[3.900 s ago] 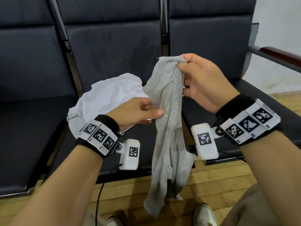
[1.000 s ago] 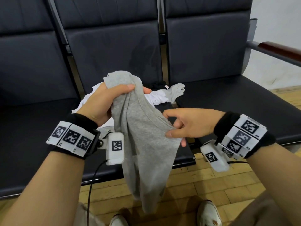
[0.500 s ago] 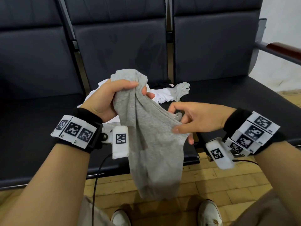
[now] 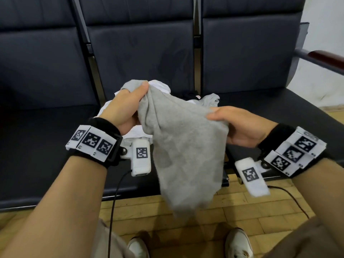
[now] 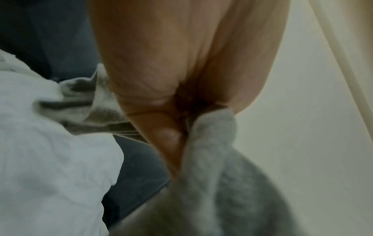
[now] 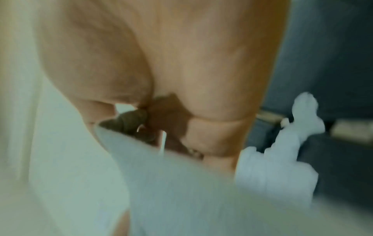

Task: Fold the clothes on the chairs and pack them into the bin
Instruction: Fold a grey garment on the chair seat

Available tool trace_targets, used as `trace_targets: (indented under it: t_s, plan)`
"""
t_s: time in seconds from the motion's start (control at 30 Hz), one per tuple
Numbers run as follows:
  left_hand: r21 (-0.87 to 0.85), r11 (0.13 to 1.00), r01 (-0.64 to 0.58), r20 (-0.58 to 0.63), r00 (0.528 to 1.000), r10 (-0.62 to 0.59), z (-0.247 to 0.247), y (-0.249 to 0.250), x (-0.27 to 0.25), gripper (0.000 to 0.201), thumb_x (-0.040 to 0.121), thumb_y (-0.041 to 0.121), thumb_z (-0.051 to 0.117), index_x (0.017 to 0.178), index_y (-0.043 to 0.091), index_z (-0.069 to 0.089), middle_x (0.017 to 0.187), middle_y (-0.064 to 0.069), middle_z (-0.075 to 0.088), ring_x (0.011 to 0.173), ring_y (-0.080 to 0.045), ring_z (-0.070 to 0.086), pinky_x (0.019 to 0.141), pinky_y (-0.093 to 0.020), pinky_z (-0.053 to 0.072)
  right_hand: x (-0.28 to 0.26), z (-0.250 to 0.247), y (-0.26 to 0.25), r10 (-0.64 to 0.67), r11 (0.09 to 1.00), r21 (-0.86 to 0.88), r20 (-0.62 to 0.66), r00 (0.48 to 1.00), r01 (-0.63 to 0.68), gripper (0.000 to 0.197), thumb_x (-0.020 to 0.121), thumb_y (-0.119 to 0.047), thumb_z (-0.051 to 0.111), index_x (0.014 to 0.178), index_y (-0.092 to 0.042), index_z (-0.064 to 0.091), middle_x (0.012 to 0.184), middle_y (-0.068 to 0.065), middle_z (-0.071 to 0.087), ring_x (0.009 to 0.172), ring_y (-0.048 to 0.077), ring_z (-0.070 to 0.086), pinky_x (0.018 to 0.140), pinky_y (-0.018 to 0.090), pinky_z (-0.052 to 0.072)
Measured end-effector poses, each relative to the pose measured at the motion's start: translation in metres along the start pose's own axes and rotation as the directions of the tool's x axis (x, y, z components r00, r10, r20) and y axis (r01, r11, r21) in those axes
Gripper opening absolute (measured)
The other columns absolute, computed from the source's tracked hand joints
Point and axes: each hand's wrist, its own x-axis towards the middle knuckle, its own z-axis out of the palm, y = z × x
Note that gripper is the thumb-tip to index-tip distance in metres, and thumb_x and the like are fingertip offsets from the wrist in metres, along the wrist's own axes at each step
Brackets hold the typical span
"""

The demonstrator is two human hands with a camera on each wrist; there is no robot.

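Observation:
A grey garment [image 4: 184, 151] hangs in the air in front of the middle chair, stretched between both hands. My left hand [image 4: 126, 107] grips its upper left end, thumb on top, fingers curled round a bunch of cloth [image 5: 212, 127]. My right hand [image 4: 240, 125] holds the right edge, thumb over the cloth and fingers under it; in the right wrist view the grey cloth [image 6: 181, 183] is blurred below the palm. The lower part droops towards the floor. No bin is in view.
A white garment [image 4: 130, 135] and a second grey piece [image 4: 210, 101] lie on the middle chair's seat [image 4: 130, 185], with something black behind them. Dark padded chairs stand left and right; a wooden armrest [image 4: 327, 58] is at far right. Wooden floor and my shoes [image 4: 239, 243] are below.
My right hand has moved right and turned palm up, spreading the grey garment wider between the hands. The left hand keeps its grip and has shifted slightly down.

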Motion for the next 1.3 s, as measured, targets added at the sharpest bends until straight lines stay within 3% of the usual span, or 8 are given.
trace_targets:
  t_s: [0.2, 0.3, 0.47, 0.7, 0.93, 1.07, 1.2, 1.3]
  plan:
    - [-0.087, 0.985, 0.149, 0.271, 0.955, -0.121, 0.006, -0.001, -0.007, 0.070, 0.101, 0.068, 0.041, 0.138, 0.013, 0.063, 0.127, -0.016, 0.070, 0.113, -0.030, 0.066, 0.093, -0.045, 0.060, -0.009, 0.011, -0.017, -0.293, 0.808, 0.525, -0.037, 0.955, 0.268, 0.038, 0.101, -0.030, 0.043, 0.101, -0.014, 0.078, 0.097, 0.004, 0.074, 0.095, 0.019, 0.071, 0.086, 0.033, 0.058]
    - [-0.090, 0.971, 0.222, 0.390, 0.905, -0.171, 0.012, -0.007, -0.011, 0.069, 0.095, 0.074, 0.046, 0.128, 0.015, 0.059, 0.109, -0.010, 0.060, 0.099, -0.029, 0.059, 0.086, -0.042, 0.055, -0.004, -0.002, -0.021, -0.253, 0.858, 0.430, -0.126, 0.959, 0.282, 0.030, 0.104, -0.031, 0.047, 0.109, -0.013, 0.070, 0.102, 0.006, 0.070, 0.101, 0.022, 0.066, 0.091, 0.038, 0.054]
    - [-0.115, 0.986, 0.122, 0.394, 0.916, -0.068, 0.023, -0.007, -0.013, 0.046, 0.094, 0.038, 0.070, 0.128, 0.011, 0.055, 0.101, -0.003, 0.066, 0.091, -0.019, 0.066, 0.079, -0.036, 0.059, -0.004, -0.022, -0.022, -0.238, 0.923, 0.263, -0.189, 0.953, 0.282, 0.032, 0.105, -0.031, 0.045, 0.124, -0.009, 0.059, 0.115, 0.014, 0.055, 0.106, 0.025, 0.057, 0.092, 0.040, 0.046]
    - [-0.090, 0.974, 0.207, 0.464, 0.874, -0.143, 0.035, -0.013, -0.015, 0.044, 0.100, 0.041, 0.062, 0.142, 0.026, 0.060, 0.129, -0.005, 0.068, 0.113, -0.024, 0.063, 0.087, -0.038, 0.054, -0.006, -0.024, -0.022, -0.243, 0.929, 0.215, -0.255, 0.936, 0.300, 0.027, 0.108, -0.028, 0.045, 0.112, -0.008, 0.062, 0.110, 0.010, 0.064, 0.105, 0.020, 0.065, 0.094, 0.037, 0.053]
    - [-0.198, 0.980, -0.018, 0.285, 0.956, 0.075, 0.036, -0.008, -0.008, 0.050, 0.100, 0.020, 0.063, 0.145, 0.041, 0.054, 0.126, 0.000, 0.073, 0.106, -0.015, 0.071, 0.091, -0.035, 0.057, -0.006, -0.034, -0.025, -0.286, 0.943, 0.039, -0.407, 0.867, 0.330, 0.029, 0.108, -0.028, 0.050, 0.117, -0.006, 0.067, 0.099, 0.003, 0.074, 0.091, 0.015, 0.072, 0.077, 0.033, 0.059]
    - [-0.145, 0.989, 0.025, 0.435, 0.899, 0.041, 0.041, -0.007, -0.019, 0.056, 0.089, 0.032, 0.066, 0.142, 0.045, 0.056, 0.076, 0.001, 0.057, 0.061, -0.011, 0.049, 0.056, -0.023, 0.029, -0.004, -0.043, -0.023, -0.241, 0.937, 0.120, -0.457, 0.856, 0.328, 0.037, 0.107, -0.028, 0.052, 0.131, -0.004, 0.063, 0.123, 0.010, 0.073, 0.116, 0.022, 0.070, 0.090, 0.033, 0.058]
    - [-0.114, 0.969, -0.220, 0.236, 0.941, 0.242, 0.043, -0.005, -0.015, 0.032, 0.103, 0.015, 0.058, 0.132, 0.023, 0.068, 0.118, -0.005, 0.073, 0.105, -0.018, 0.068, 0.093, -0.033, 0.054, 0.001, -0.051, -0.016, -0.209, 0.945, 0.109, -0.523, 0.826, 0.308, 0.038, 0.103, -0.030, 0.060, 0.140, -0.022, 0.056, 0.124, 0.005, 0.070, 0.109, 0.017, 0.071, 0.091, 0.036, 0.059]
    - [0.051, 0.924, -0.380, 0.108, 0.922, 0.373, 0.042, -0.008, -0.014, 0.022, 0.102, 0.016, 0.063, 0.119, 0.023, 0.075, 0.114, -0.020, 0.074, 0.102, -0.027, 0.070, 0.096, -0.049, 0.058, 0.001, -0.052, -0.012, -0.244, 0.952, 0.014, -0.572, 0.783, 0.307, 0.025, 0.103, -0.035, 0.061, 0.126, -0.042, 0.055, 0.121, 0.007, 0.066, 0.094, 0.017, 0.069, 0.085, 0.042, 0.060]
